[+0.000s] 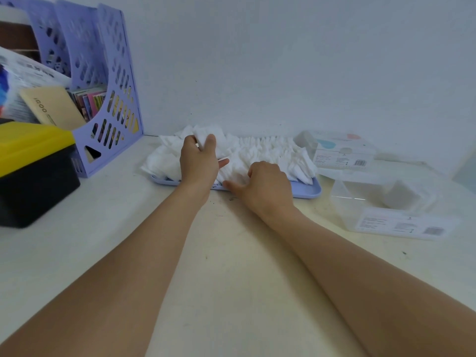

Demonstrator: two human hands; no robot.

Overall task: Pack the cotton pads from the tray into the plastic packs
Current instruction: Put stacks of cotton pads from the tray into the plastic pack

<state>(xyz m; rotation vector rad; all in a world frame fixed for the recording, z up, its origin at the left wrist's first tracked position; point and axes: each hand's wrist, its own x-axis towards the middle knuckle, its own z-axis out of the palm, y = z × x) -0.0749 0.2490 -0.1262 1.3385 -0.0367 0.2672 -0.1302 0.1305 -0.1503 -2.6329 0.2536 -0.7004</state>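
A lilac tray [313, 189] lies against the wall, heaped with white cotton pads [273, 153]. My left hand [199, 161] is over the left part of the heap and grips a bunch of pads [206, 135] between thumb and fingers, lifted a little. My right hand [265, 182] rests at the tray's front edge with its fingers curled into the pads there. To the right stand two clear plastic packs: the near pack [391, 210] is open with some pads inside, and the far pack [340, 150] sits by the wall with a printed lid.
A lilac perforated file holder [113, 81] with papers and booklets stands at the back left. A black box with a yellow lid [33, 166] sits in front of it. The pale tabletop [231, 266] stretches toward me under both forearms.
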